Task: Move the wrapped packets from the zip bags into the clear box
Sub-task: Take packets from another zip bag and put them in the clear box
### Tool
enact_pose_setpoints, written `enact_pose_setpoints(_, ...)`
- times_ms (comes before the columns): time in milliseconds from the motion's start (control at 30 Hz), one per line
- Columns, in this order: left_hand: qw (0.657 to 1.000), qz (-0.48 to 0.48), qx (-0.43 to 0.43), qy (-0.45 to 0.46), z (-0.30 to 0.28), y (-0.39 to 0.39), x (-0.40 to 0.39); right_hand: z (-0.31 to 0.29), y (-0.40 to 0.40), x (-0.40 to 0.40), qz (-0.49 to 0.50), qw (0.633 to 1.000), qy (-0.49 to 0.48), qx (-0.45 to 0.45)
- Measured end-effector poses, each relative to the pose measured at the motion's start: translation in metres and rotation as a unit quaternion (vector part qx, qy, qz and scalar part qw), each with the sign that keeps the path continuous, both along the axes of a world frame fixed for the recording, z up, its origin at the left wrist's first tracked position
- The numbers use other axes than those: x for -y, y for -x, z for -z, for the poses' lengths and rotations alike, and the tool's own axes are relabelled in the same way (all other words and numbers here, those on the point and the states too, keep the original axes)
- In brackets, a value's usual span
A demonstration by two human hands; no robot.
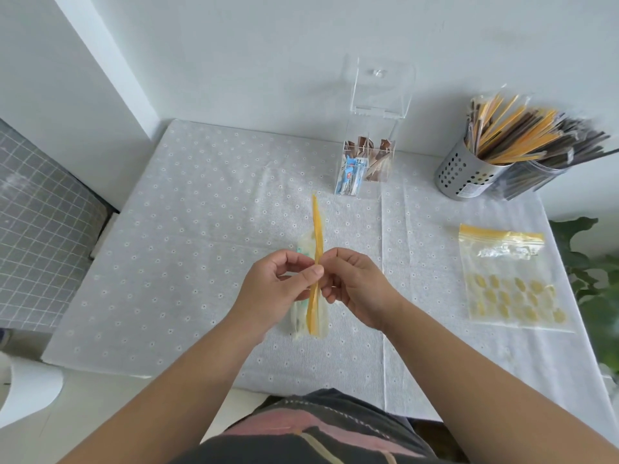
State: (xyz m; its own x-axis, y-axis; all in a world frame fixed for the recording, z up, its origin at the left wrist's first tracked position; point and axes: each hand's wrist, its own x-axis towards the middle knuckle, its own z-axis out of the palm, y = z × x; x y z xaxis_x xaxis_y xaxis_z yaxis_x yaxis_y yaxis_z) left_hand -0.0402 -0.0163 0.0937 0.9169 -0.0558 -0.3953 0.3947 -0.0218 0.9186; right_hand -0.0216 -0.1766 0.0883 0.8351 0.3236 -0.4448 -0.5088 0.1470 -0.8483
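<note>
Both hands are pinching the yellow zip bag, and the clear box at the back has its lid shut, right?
Not quite. The head view shows the clear box with its lid open, tipped up. Both the left hand and right hand do pinch the zip bag.

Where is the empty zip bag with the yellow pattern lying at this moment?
In the head view, the flat zip bag lies on the right side of the table, in front of the metal holder and right of both hands.
</note>
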Motion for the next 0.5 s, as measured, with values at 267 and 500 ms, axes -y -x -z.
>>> enact_pose_setpoints(267,0.999,0.008,0.0,-0.049,0.002,-0.008,0.0,0.003,-0.001,0.002,-0.022,1.0,0.018,0.004)
enact_pose_setpoints(500,0.987,0.034,0.064,-0.141,0.004,-0.009,0.004,0.01,0.004,-0.006,-0.015,1.0,0.023,-0.001)
